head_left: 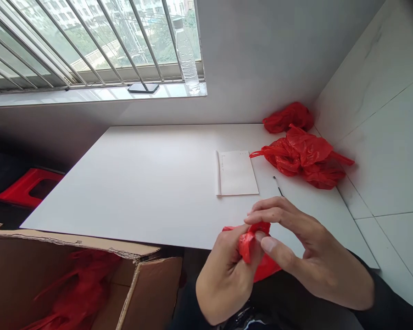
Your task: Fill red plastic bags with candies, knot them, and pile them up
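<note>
Past the grip, a white rectangular tabletop [158,178] and metal-barred window [89,41]; left of the grip, an open brown cardboard box [158,284] holding crumpled red plastic [79,293]; left hand [227,279] and right hand [316,256] clamp a bunched red plastic bag [247,246] between them

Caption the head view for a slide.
Left hand grips red plastic, right hand touching it; white table beyond, cardboard box at left.

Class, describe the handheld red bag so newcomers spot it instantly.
Find the white table, then left hand and right hand at its near edge. Between them is a crumpled red bag. Unlike the red bags by the wall and red plastic in the cardboard box, it's held.
</note>
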Available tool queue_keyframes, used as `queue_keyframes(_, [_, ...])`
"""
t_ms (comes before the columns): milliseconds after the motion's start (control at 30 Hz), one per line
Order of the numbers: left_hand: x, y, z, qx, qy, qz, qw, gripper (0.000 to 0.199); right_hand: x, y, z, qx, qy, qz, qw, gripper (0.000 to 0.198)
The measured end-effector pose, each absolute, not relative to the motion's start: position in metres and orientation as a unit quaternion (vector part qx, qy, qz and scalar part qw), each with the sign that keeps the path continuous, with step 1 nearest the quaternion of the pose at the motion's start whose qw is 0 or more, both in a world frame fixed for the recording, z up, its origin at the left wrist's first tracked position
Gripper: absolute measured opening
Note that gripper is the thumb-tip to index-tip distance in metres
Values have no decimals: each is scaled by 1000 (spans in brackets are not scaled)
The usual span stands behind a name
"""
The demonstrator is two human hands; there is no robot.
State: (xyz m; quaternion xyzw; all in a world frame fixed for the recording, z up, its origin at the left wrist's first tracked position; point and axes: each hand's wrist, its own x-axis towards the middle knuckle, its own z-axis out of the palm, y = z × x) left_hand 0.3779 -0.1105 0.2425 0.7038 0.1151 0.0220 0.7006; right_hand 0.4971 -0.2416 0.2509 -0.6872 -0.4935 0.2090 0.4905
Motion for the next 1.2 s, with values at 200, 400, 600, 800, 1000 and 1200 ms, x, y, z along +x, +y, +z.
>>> queue_keyframes(200, [371, -96, 235, 601, 148, -22, 785, 37, 502, -245, 238, -678, -461, 198, 537, 17])
queue_keyframes(400, [365, -92, 230, 622, 148, 5, 769, 28, 497, -251, 236, -630, -518, 275, 509, 12])
queue_keyframes(600, [362, -99, 240, 753, 82, 40, 652, 9, 504, -235, 221, -641, -505, 268, 513, 35])
queue_keyframes(800, [361, -88, 221, 859, 68, 226, 454, 58, 505, -223, 208, -672, -385, 363, 519, 41])
queue_keyframes(1000, [362, -85, 190, 860, 41, 313, 402, 62, 507, -219, 205, -631, -438, 413, 489, 32])
queue_keyframes(1200, [357, -86, 187, 901, 1, 244, 360, 66, 506, -234, 196, -695, -428, 331, 474, 25])
